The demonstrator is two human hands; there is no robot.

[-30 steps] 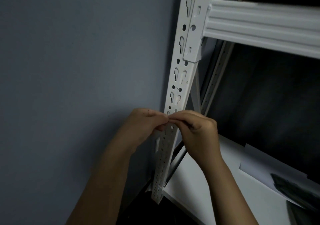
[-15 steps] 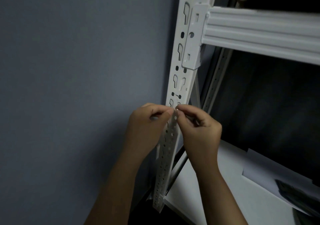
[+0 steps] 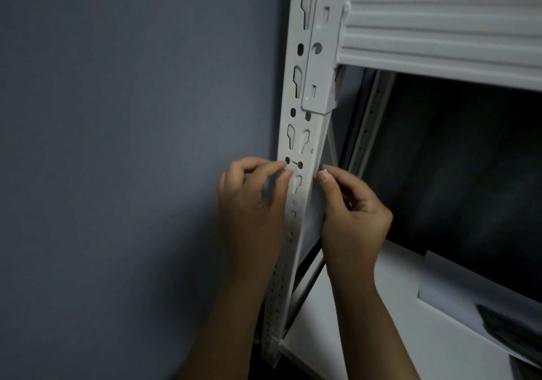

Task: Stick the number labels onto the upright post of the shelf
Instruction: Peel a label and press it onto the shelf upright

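Flanking the upright post (image 3: 303,151) in the head view, the two hands sat at the same height, one on each edge. The left hand (image 3: 252,201) curled its fingers with the fingertips pressed against the post's left edge beside a keyhole slot, apparently to steady or smooth something there. The right hand (image 3: 352,212) pinched thumb and forefinger together at the right edge. Whether a number label lay under either grip could not be told; none was plainly visible on the white metal. A small dark mark (image 3: 294,163) sat between two round holes just above the fingers. The horizontal beam (image 3: 440,33) hooked into the post higher up, well clear. Sheets of paper (image 3: 457,294) lay on the lower shelf board (image 3: 381,335) toward its right edge. The grey wall (image 3: 132,145) crowded the left hand's side.
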